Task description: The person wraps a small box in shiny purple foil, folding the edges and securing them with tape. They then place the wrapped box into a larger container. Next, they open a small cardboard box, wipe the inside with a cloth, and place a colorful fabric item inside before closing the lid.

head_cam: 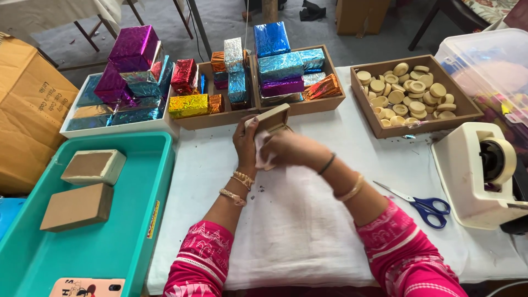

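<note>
While we scan from big to small, the white cloth-covered table (308, 231) sits under both wrists. Left of our fingers lies the teal tray (110, 247) with two plain brown boxes (82, 187). Beyond the fingertips stand wooden trays of foil-wrapped boxes (275, 69); beyond and right, a wooden tray of round tan discs (407, 96). Right of the fingers we see the white tape dispenser (478, 170), nearer us the blue-handled scissors (423, 206). Our left hand (245, 146) has fingers closed round the side of a small tan box (270, 120), held just above the table with its open lid tilted up. Our right hand (291, 149) has fingers bunched on a white cloth (265, 157) pressed against that box.
</note>
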